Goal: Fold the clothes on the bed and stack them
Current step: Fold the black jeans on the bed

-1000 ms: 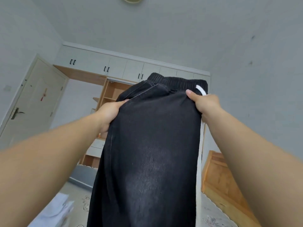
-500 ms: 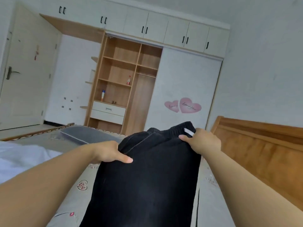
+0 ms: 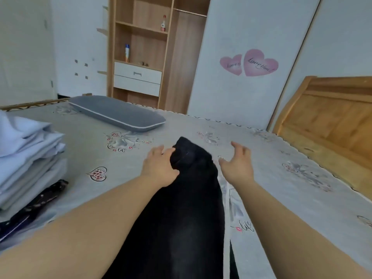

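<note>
Two bare forearms enter from the lower edge of the view, one from the lower left corner and one from the lower right. No sleeve, cuff or glove shows on either arm as far up as the view reaches. The left hand [image 3: 161, 168] and the right hand [image 3: 238, 165] are both bare: no ring, watch, bracelet or strap shows on the wrists or fingers [image 3: 234, 143]. The nails appear short and plain, though they are too small to judge finely. Nothing else of the person is in view.
</note>
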